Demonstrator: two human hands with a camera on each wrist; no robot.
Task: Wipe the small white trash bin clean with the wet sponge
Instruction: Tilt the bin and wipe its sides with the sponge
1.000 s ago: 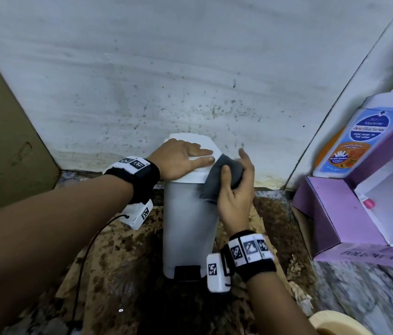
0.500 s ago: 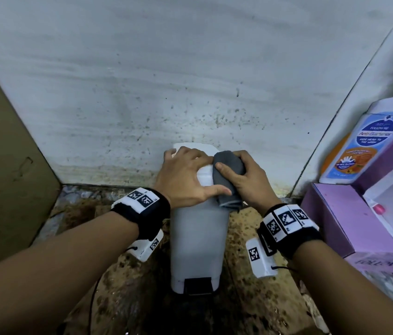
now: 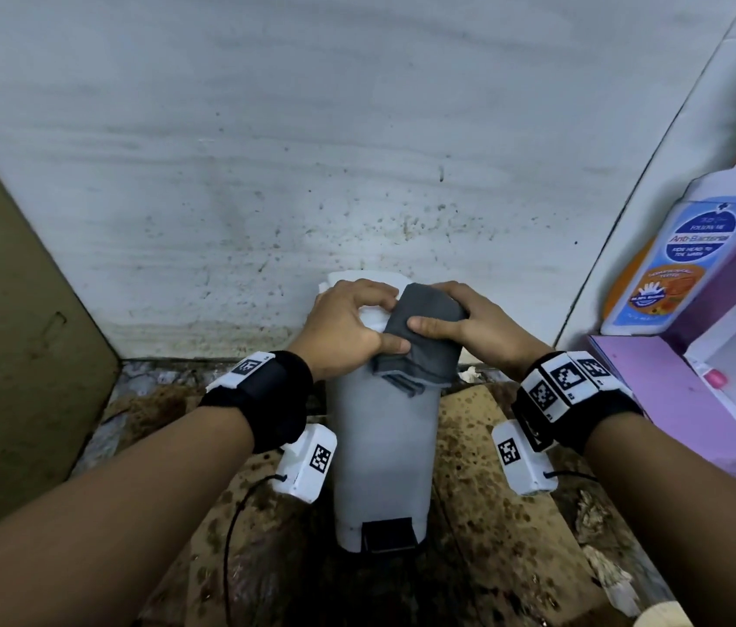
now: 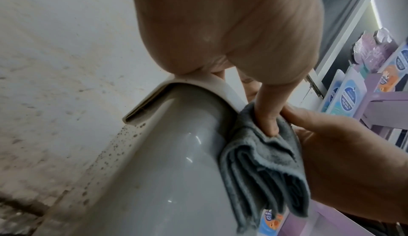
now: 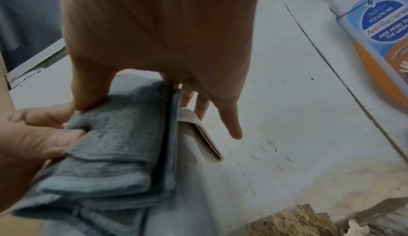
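Observation:
The small white trash bin [image 3: 384,450] stands upright against the wall, its black pedal [image 3: 387,536] facing me. A folded grey cloth [image 3: 424,355] is draped over the right front edge of the lid [image 3: 359,280]. My left hand [image 3: 348,330] grips the lid from the left with curled fingers, and its thumb [image 4: 268,117] presses the cloth. My right hand [image 3: 470,328] holds the cloth from the right, thumb on the front and fingers over the top. In the right wrist view the cloth [image 5: 114,143] lies flat against the bin's side.
A speckled white wall [image 3: 357,174] is close behind the bin. A brown cardboard panel [image 3: 18,355] leans at the left. At the right stand a purple box [image 3: 655,400] and a wash bottle [image 3: 669,273]. The stained floor [image 3: 492,513] carries paper scraps [image 3: 605,576].
My right hand has swung from the bin's front up to the lid's right side with the cloth. My left hand's flat fingers have curled over the lid, its thumb reaching the cloth.

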